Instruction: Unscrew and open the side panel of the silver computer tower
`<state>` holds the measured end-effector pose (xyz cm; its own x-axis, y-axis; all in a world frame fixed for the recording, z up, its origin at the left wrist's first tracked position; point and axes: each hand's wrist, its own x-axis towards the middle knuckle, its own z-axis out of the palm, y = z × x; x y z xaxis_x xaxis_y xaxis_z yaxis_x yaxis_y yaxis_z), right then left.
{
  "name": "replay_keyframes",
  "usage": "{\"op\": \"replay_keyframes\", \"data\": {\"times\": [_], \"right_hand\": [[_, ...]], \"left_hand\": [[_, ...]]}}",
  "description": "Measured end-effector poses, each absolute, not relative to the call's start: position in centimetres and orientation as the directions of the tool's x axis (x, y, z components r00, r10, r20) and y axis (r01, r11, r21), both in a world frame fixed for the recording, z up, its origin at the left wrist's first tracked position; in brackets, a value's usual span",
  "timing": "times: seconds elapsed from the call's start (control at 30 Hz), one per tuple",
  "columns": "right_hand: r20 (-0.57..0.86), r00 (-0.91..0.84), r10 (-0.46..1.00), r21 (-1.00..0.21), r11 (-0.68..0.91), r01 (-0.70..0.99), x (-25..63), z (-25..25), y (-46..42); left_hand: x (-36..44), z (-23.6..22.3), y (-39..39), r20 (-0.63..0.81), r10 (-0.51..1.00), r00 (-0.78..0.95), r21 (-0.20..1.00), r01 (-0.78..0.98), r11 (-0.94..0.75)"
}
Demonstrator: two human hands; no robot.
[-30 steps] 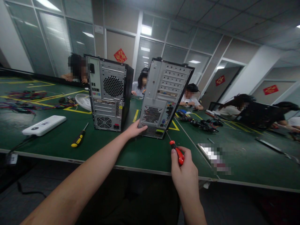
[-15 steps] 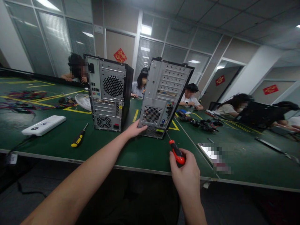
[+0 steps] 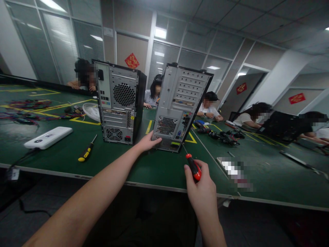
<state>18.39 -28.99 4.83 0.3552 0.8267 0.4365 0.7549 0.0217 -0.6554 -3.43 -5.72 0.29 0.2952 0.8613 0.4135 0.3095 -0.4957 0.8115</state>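
Two computer tower cases stand upright with their backs toward me. On the right-hand computer case point(image 3: 169, 106), my left hand point(image 3: 148, 141) grips the lower left edge, its thumb on the back panel and its other fingers hidden beside the case. My right hand point(image 3: 202, 187) is closed around a red and black screwdriver point(image 3: 195, 169). The shaft points up and left, its tip at the lower right corner of that same case. Just left of it stands the other computer case point(image 3: 118, 120), which neither hand touches.
A yellow and black screwdriver point(image 3: 86, 152) and a white power bank point(image 3: 48, 137) with a cable lie at left. Behind them are loose wires point(image 3: 25, 109) and a white basket point(image 3: 91, 111). Black cables point(image 3: 224, 136) and a blurred phone-like object point(image 3: 232, 169) lie at right. Several people sit across the table point(image 3: 159, 171).
My right hand has shifted slightly left, and its grip on the screwdriver handle has turned a little. My left hand and both cases have stayed in place.
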Motion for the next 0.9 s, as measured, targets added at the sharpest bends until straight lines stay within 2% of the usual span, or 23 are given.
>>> {"op": "replay_keyframes", "data": {"times": [0.2, 0.43, 0.67, 0.9], "right_hand": [[0.418, 0.421, 0.805, -0.675, -0.035, 0.737, 18.35, 4.92, -28.89], [0.498, 0.434, 0.75, -0.652, -0.006, 0.758, 18.67, 4.24, -28.62], [0.581, 0.298, 0.757, -0.572, 0.12, 0.811, 18.93, 4.26, -28.95], [0.471, 0.322, 0.821, -0.633, 0.06, 0.772, 18.8, 4.62, -29.32]], "left_hand": [[-3.37, 0.4, -5.85, 0.414, 0.864, 0.287, 0.813, 0.311, -0.493], [-3.45, 0.42, -5.91, 0.411, 0.867, 0.283, 0.815, 0.312, -0.488], [-3.49, 0.46, -6.03, 0.404, 0.866, 0.295, 0.824, 0.294, -0.485], [-3.52, 0.49, -6.04, 0.403, 0.867, 0.294, 0.825, 0.293, -0.483]]}}
